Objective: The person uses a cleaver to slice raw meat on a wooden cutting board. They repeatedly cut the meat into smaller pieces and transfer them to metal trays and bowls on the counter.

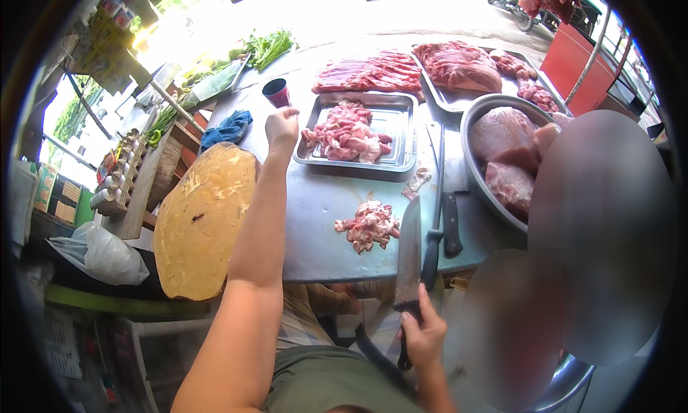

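Observation:
My left arm stretches far across the metal table, and my left hand (282,131) is closed at the lower part of a dark red cup (276,93) with a black inside. In front of my body, my right hand (424,333) grips a large knife (408,252) by its black handle, the broad blade pointing away from me. A small heap of cut meat (368,225) lies on the table left of the blade. Beyond it, a steel tray (401,137) holds more meat pieces (349,132). Right of the knife lie a sharpening steel (431,259) and a second black-handled knife (451,223).
A round wooden chopping block (204,223) stands left, with a blue cloth (226,128) behind it. Meat slabs (369,73) lie at the back. A metal basin (469,151) holds large meat chunks (505,137). Blurred shapes cover the right. Egg trays (118,173) are far left.

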`<state>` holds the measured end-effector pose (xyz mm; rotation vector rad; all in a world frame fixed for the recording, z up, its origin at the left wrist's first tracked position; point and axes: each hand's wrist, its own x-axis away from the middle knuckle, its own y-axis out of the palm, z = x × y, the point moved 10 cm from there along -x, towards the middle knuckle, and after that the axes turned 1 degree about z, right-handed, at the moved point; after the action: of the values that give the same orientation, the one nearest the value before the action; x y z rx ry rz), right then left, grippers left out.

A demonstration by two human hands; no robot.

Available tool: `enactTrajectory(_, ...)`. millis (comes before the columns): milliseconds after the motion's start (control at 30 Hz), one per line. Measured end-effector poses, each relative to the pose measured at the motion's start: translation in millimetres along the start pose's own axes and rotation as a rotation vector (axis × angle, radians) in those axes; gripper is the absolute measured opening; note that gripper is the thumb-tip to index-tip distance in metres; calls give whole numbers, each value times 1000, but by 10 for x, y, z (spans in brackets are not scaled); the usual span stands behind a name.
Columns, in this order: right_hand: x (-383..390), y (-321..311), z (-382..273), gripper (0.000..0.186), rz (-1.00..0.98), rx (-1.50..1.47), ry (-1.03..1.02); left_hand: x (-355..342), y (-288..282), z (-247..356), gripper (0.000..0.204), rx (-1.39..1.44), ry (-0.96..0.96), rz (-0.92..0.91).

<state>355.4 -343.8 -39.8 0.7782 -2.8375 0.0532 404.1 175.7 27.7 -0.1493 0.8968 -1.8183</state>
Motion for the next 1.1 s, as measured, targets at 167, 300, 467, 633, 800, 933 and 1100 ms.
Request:
enactTrajectory(167,-84,24,-165,63,-29,68,-56,41,947,-579,55,-554,139,-380)
enactTrajectory(300,-91,37,-209,63,-48,106,-86,145,1482,-508,66,-362,132,-471)
enactTrajectory(467,-97,-76,-103,63,66,43,-32,192,1004,-176,28,125,76,-75)
enactTrajectory(633,-119,-36,-131,66,70,20,-22,1180,339,584,13,245,392,-9)
enactTrajectory(800,-125,66,-268,65,46,35,-85,2109,-257,698,12,90,403,-244)
enactTrajectory(933,-92,197,-175,65,9,16,-41,2532,-958,394,30,-268,455,-126)
enactTrajectory(1100,-60,490,-128,63,-65,60,-57,2645,-1643,-315,40,-413,281,-138)
